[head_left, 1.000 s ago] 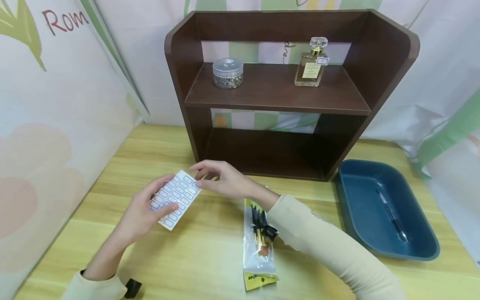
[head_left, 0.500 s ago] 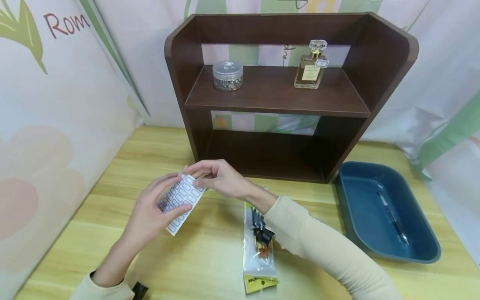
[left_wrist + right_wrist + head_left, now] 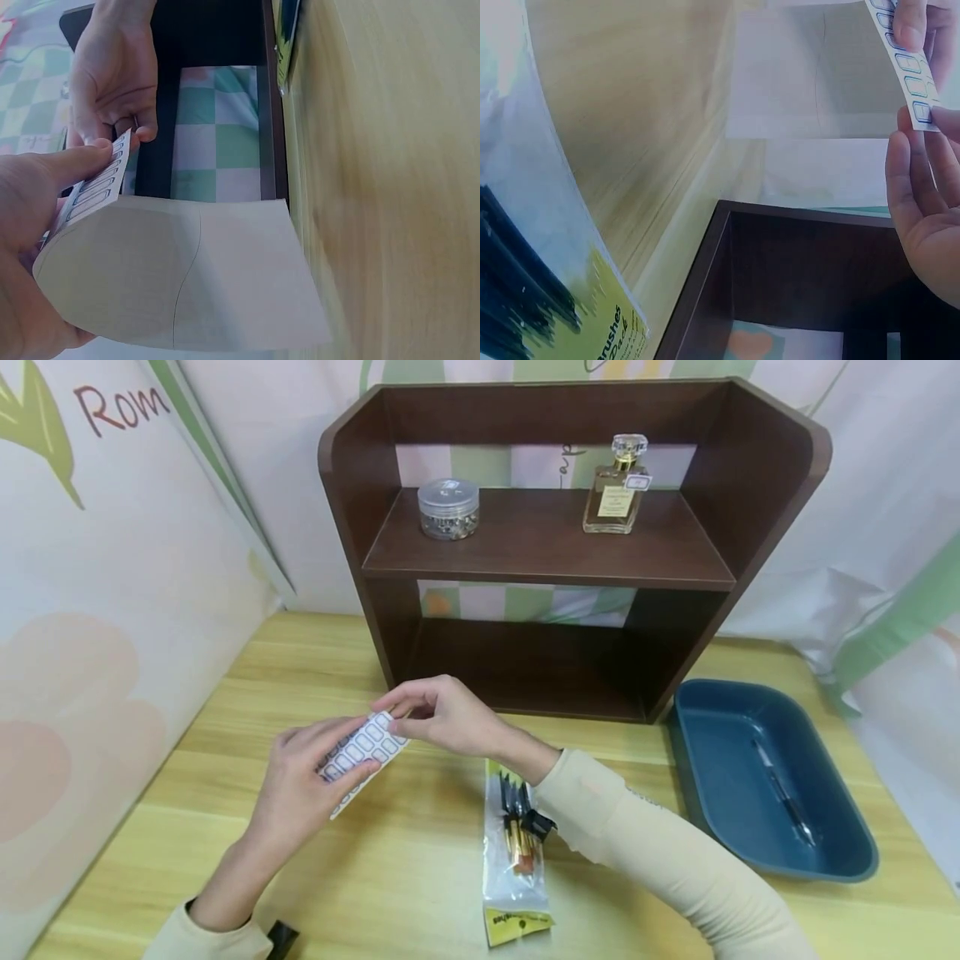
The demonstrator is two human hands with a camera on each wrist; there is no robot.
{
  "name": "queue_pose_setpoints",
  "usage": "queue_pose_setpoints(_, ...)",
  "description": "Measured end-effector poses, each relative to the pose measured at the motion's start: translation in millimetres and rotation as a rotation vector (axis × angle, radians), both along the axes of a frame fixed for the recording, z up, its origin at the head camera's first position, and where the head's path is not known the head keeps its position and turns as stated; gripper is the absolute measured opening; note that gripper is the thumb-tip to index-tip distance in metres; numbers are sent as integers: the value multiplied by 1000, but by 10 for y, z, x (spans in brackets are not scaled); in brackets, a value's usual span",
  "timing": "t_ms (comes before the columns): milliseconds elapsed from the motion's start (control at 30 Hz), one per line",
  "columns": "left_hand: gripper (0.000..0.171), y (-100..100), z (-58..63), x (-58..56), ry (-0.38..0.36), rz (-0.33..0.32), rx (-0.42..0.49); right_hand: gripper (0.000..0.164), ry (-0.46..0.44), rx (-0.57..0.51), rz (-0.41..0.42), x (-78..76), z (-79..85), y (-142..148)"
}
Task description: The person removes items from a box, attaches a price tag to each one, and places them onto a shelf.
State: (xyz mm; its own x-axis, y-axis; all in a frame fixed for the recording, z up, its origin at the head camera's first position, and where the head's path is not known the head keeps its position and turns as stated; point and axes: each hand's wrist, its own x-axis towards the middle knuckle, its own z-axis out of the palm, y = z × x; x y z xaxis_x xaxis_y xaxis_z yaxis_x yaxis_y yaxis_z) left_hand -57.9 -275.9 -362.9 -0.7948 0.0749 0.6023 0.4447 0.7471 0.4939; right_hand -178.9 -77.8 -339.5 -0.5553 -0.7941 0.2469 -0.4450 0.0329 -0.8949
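My left hand [image 3: 296,785] grips a white sheet of blue-framed label stickers [image 3: 366,743], its thumb across the printed face. At the sheet's upper end, the thumb and fingers of my right hand [image 3: 453,718] pinch the corner. Seen from the left wrist, the sheet bends sharply, and its plain backing [image 3: 150,262] faces the camera with a thin curved line across it. The right wrist view has the narrow row of labels [image 3: 911,64] running between the two hands. Below the right forearm lies a clear packet of makeup brushes [image 3: 517,860] with a yellow label.
A dark brown two-tier shelf [image 3: 547,547] stands behind the hands. On its upper board are a clear lidded jar [image 3: 448,510] and a perfume bottle [image 3: 615,497] bearing a small label. At right, a blue bin [image 3: 720,793] holds a pen [image 3: 780,789].
My left hand has shifted slightly right and up with the sheet, which has tilted and now shows less of its printed face. The right hand stays at the corner.
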Motion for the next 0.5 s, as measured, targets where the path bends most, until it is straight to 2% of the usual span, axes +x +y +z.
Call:
queue_pose_setpoints(233,55,-4,-35,11,30,-5,-36,23,51,-1,14,-10,-8,7)
queue_pose_setpoints(500,54,0,-29,20,8,-2,-37,17,96,-9,22,-11,12,6)
